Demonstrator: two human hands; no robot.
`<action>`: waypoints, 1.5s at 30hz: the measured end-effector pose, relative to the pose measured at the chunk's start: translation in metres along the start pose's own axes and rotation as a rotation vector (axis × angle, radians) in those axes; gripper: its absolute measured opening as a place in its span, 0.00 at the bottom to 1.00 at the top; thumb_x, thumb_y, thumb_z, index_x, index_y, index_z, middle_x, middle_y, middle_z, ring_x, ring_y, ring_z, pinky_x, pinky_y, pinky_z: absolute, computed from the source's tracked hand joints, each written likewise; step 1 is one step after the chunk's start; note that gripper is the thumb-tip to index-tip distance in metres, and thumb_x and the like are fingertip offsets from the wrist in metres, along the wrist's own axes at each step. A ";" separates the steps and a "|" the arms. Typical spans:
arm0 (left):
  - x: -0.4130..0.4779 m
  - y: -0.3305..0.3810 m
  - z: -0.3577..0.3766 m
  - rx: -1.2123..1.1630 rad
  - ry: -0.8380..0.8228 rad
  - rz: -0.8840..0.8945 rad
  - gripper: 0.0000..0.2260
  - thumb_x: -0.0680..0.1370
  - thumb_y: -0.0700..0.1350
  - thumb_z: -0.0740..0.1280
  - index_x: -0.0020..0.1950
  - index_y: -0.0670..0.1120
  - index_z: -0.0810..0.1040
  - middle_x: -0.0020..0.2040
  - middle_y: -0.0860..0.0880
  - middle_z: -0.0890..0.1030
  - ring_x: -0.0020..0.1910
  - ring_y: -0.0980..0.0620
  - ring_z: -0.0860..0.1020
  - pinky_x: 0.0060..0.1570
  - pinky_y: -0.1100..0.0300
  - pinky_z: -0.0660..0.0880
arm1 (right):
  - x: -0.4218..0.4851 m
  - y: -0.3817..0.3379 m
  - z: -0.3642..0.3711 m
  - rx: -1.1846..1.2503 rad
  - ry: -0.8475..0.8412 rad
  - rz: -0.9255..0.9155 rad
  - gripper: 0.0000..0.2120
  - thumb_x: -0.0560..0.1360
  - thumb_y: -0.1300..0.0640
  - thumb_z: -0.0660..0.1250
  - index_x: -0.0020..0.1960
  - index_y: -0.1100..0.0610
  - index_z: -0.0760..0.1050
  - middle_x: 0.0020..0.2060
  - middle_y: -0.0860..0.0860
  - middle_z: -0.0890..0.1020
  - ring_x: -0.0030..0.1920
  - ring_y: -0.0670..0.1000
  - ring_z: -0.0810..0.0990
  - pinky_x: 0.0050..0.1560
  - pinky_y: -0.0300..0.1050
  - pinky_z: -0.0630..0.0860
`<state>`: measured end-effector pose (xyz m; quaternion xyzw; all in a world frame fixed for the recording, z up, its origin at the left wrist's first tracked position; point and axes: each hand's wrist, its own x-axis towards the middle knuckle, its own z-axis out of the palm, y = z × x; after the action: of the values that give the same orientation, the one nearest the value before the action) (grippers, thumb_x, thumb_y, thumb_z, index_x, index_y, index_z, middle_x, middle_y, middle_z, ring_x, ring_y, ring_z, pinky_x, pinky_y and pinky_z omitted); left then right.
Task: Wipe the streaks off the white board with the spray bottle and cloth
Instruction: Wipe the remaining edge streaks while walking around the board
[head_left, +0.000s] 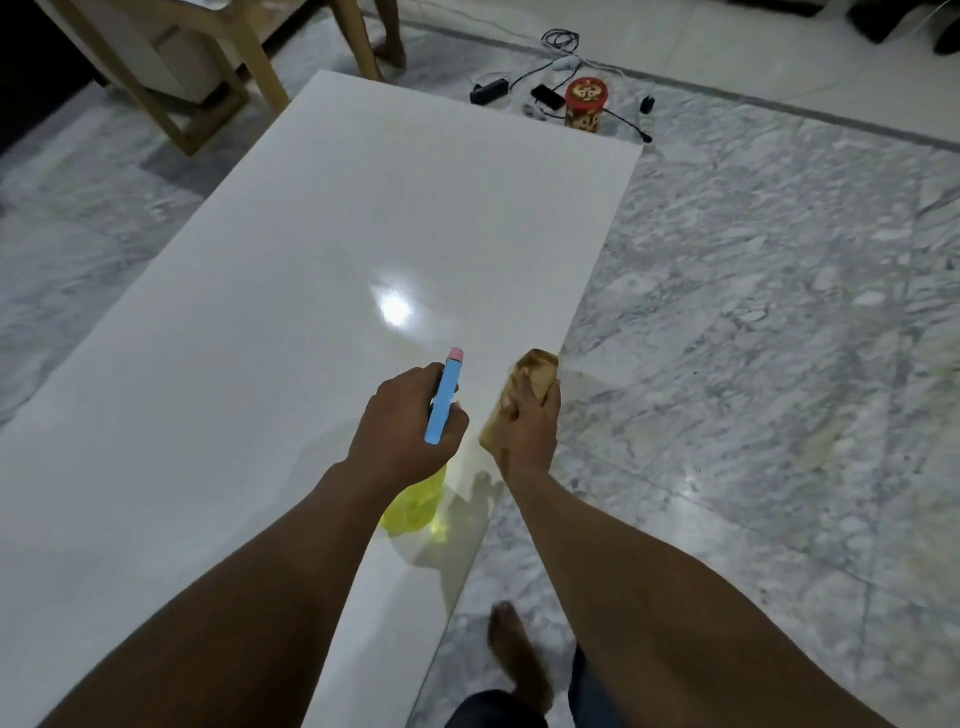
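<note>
Okay so, on my feed the white board (363, 234) lies flat on the marble floor (753, 312) and fills the frame from 7 round to 12 o'clock. The left hand (405, 415) is just below centre, fingers wrapped round the neck of the spray bottle (444, 402). Its blue head and pink tip point toward 12, and the yellow body hangs under the wrist, over the board. Right beside it, at its 3 o'clock, the right hand (527, 426) clutches the tan cloth (537, 371), bunched up at the board's right edge. It's blurry, so I can't tell if the cloth touches the surface. A red tin (586, 106) and black cables (519, 88) sit at 1 o'clock past the far edge, wooden furniture legs (208, 78) at 11, and a bare foot (514, 649) at 6.
</note>
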<state>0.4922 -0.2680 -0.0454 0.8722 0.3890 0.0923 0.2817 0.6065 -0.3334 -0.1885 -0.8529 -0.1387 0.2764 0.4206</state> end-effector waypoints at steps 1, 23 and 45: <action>-0.012 -0.005 -0.001 -0.002 0.003 0.002 0.08 0.78 0.44 0.70 0.55 0.43 0.80 0.45 0.45 0.83 0.39 0.45 0.81 0.44 0.47 0.81 | -0.016 0.005 0.003 -0.002 -0.005 0.004 0.25 0.83 0.58 0.59 0.77 0.41 0.65 0.82 0.51 0.51 0.76 0.57 0.65 0.70 0.50 0.67; -0.380 -0.080 -0.037 -0.066 0.152 -0.068 0.09 0.78 0.43 0.71 0.58 0.43 0.79 0.46 0.48 0.83 0.34 0.53 0.76 0.40 0.64 0.74 | -0.387 0.116 0.061 0.035 -0.128 -0.073 0.28 0.80 0.42 0.62 0.78 0.42 0.60 0.71 0.50 0.73 0.68 0.56 0.73 0.71 0.53 0.68; -0.679 -0.241 -0.129 -0.102 0.155 0.033 0.10 0.76 0.48 0.67 0.55 0.45 0.80 0.43 0.47 0.83 0.37 0.45 0.80 0.43 0.47 0.80 | -0.715 0.217 0.171 -0.005 0.028 -0.038 0.23 0.82 0.55 0.62 0.76 0.43 0.67 0.81 0.51 0.54 0.76 0.56 0.64 0.69 0.52 0.69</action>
<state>-0.1697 -0.5802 -0.0355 0.8532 0.3902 0.1837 0.2932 -0.0714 -0.6908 -0.1917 -0.8548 -0.1498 0.2560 0.4258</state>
